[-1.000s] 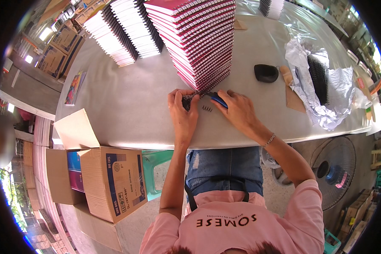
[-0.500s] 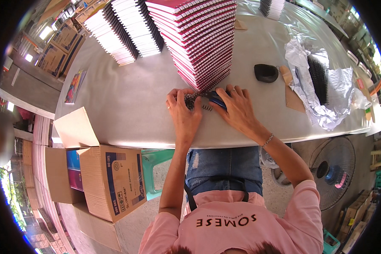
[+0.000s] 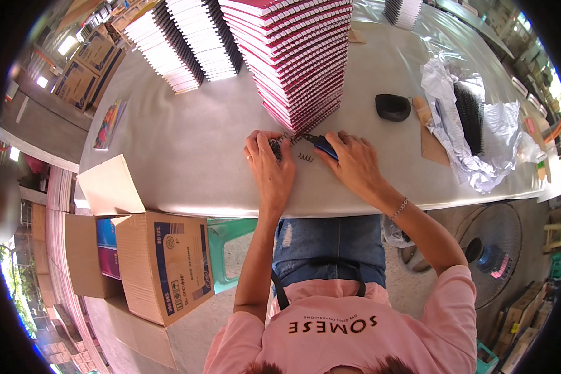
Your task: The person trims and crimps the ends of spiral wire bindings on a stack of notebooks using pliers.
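Black binding coils (image 3: 277, 144) are bunched in my left hand (image 3: 273, 165), its fingers closed round them. My right hand (image 3: 354, 161) grips blue-handled cutting pliers (image 3: 324, 147), whose dark jaws point left toward the coil ends. Between my hands, a short cut piece of coil (image 3: 305, 157) lies on the table. Just beyond the pliers stands a tall stack of red-covered spiral notebooks (image 3: 299, 68), bound edges facing me. The exact spot where the jaws meet the coil is too small to make out.
Two stacks of black-bound notebooks (image 3: 206, 43) stand at the far left. On the right are a black cup-like holder (image 3: 393, 107) and crumpled wrapping (image 3: 498, 143) around black coils (image 3: 469, 115). An open cardboard box (image 3: 162, 268) sits beside the near left table edge; a fan (image 3: 489, 249) stands right.
My right hand has drawn slightly right with the pliers, and their jaws now show more plainly. My left hand stays almost in place with the coils.
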### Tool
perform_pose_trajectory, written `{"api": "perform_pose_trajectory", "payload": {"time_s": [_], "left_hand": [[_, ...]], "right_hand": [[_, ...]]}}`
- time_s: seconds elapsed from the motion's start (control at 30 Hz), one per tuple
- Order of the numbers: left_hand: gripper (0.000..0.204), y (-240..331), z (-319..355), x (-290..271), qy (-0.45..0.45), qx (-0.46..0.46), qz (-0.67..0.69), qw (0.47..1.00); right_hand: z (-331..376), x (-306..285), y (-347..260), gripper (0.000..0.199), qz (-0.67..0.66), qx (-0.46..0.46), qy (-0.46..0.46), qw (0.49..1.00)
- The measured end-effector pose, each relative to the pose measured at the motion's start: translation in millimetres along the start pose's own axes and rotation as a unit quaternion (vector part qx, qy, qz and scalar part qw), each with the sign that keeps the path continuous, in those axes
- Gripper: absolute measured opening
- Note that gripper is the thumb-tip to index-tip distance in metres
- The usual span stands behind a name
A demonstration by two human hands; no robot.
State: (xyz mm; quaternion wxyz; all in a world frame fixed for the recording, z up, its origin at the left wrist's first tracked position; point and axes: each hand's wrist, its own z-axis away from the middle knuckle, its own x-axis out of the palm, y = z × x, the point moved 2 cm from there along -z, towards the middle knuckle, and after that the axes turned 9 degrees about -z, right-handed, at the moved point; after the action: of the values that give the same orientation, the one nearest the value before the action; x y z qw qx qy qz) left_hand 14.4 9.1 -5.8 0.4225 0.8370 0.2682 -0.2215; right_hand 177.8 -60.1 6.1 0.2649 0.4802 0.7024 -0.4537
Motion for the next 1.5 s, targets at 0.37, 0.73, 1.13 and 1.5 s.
{"api": "perform_pose_trajectory", "payload": {"time_s": [0.37,0.73,1.13,1.5], "left_hand": [[0.020,5.3,-0.2,0.2,-0.003,-0.006,-0.030,1.000],[0.018,6.7,1.1,1.5,0.008,0.005,-0.036,0.999],[0.019,4.0,1.0,2.2,0.011,0.005,-0.034,0.999],[0.018,5.1,1.3,2.1,0.009,0.009,-0.042,0.999]], "right_hand": [[-1.6,1.6,-2.6,0.034,0.024,-0.050,0.032,0.998],[0.0,-0.3,-5.4,0.032,0.023,-0.045,0.018,0.999],[-5.1,5.3,-12.3,0.031,0.029,0.009,-0.054,0.998],[4.1,-7.8,-3.6,0.032,0.057,-0.066,0.026,0.996]]}}
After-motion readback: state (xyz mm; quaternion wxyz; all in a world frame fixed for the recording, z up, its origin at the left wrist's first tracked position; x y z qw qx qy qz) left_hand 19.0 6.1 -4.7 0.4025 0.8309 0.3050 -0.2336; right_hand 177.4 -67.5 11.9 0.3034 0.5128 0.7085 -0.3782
